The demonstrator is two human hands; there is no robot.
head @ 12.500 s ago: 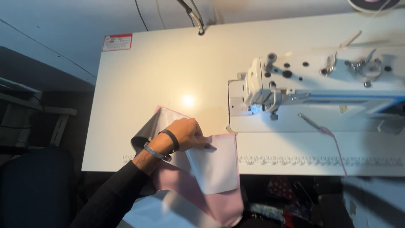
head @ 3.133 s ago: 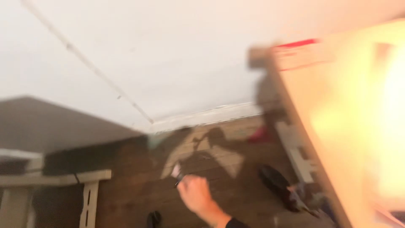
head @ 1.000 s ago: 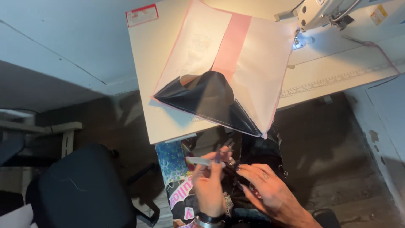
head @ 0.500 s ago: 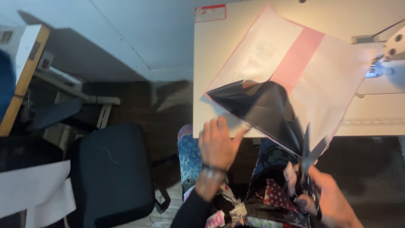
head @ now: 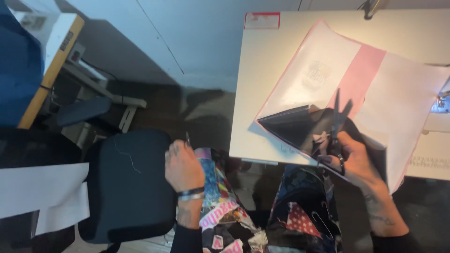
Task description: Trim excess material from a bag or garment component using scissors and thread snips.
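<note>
scissors [head: 338, 122], one pair, gripped in right hand [head: 354, 158] over one pink-and-white cloth [head: 375, 93]; left hand [head: 183, 166] loosely curled, empty.

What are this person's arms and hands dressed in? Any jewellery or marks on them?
Both arms end in dark sleeves. The left hand has two bands at the wrist, one dark and one silvery. The right hand wears a dark ring and dark nail polish, and its forearm bears small dark tattoo marks just above the sleeve.

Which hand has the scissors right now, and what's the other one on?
The right hand holds the dark scissors, blades pointing up over the pink and white fabric on the table. The left hand holds no tool; it rests on the patterned trouser leg.
</note>
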